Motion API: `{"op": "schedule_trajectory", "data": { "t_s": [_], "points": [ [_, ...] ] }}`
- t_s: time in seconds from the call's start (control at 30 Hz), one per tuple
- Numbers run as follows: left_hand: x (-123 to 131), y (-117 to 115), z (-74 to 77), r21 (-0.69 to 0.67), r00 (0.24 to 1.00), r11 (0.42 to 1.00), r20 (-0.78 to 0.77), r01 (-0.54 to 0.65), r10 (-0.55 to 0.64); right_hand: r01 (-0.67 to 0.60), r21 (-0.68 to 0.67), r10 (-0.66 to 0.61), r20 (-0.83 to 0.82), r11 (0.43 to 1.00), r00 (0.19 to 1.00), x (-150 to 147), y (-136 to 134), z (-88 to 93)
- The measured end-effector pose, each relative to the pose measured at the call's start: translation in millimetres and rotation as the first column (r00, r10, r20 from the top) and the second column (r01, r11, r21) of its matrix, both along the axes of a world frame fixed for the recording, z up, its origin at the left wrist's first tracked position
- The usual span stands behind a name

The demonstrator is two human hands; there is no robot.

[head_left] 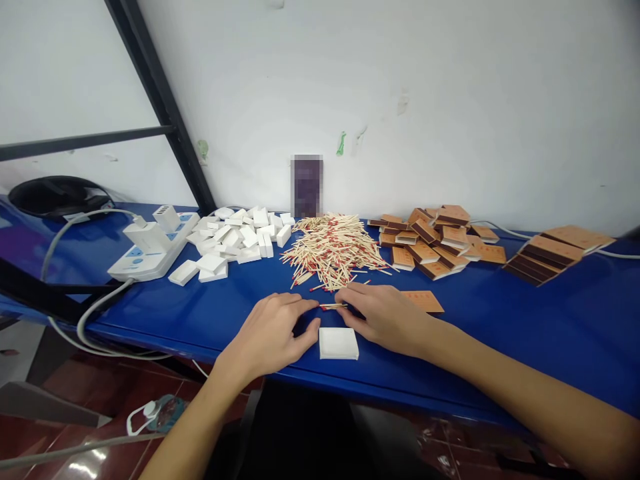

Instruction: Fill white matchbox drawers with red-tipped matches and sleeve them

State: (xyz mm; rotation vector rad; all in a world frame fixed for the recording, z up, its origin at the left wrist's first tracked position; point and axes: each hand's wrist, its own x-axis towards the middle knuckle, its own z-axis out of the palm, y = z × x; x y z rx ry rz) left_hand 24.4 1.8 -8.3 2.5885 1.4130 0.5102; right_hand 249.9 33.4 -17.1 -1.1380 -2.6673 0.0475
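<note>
A few matches [330,307] lie level between my hands, red heads to the left. My right hand [380,317] is closed with thumb and index finger on their plain ends. At the other end, my left hand [283,330] has its index fingertip at the red heads and its thumb spread apart from it. Just below the matches sits a white matchbox tray [339,343], by my left thumb tip. An orange matchbox sleeve [425,301] lies beyond my right hand, partly hidden by it. Behind my hands spreads a pile of loose matches [335,250].
White matchbox trays [240,233] are heaped at the back left. Brown and orange matchbox sleeves [440,240] are piled at the right, with a stacked row [555,253] farther right. A power strip [155,250] with plugs and cables stands left, beside a black metal frame [165,100].
</note>
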Motion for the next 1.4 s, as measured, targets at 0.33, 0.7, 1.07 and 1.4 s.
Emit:
{"op": "schedule_trajectory", "data": {
  "t_s": [0.33,0.7,1.07,1.4],
  "points": [
    [-3,-3,3.7,0.036,0.994,0.997,0.083,0.068,-0.071,-0.062,-0.027,0.063,0.012,0.998,0.998,-6,5,13.4],
    [-5,-8,0.2,-0.021,0.965,0.971,0.121,0.237,-0.232,-0.104,-0.019,0.100,-0.140,0.994,0.985,2,3,-4.7],
    [-5,-6,2.0,-0.007,0.992,0.996,0.087,0.092,-0.091,-0.108,-0.043,0.096,-0.228,0.993,0.969,8,1,0.4],
    [-4,-5,3.3,-0.029,0.989,0.991,0.084,0.128,-0.125,-0.063,-0.062,0.049,-0.211,0.996,0.976,8,2,0.6]
  ]
}}
